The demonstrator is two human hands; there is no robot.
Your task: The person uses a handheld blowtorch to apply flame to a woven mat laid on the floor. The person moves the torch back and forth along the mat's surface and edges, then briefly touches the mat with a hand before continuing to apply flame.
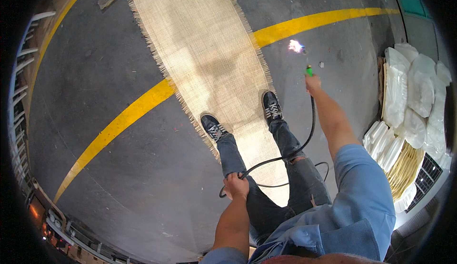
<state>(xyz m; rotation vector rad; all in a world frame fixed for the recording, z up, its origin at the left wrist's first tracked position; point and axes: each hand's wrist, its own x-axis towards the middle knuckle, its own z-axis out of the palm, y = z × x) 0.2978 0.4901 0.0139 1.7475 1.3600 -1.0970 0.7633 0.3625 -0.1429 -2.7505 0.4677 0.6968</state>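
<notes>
One green torch [309, 70], lit, is grasped in the grip of the right hand [313, 84], beyond the right edge of the burlap strip [204, 35]; the left hand [236, 186] clasps a black hose [313, 116]. Clear plastic bags [421, 87] at right hold indistinct contents.

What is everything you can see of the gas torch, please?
The gas torch is lit, with a bright whitish-violet flame at its far end. Its green handle, topped by a brass-coloured fitting, is gripped in the right hand, right of the burlap strip, pointing forward. A black hose trails back from it to the left hand. Detail between fitting and flame is hard to make out.
</notes>
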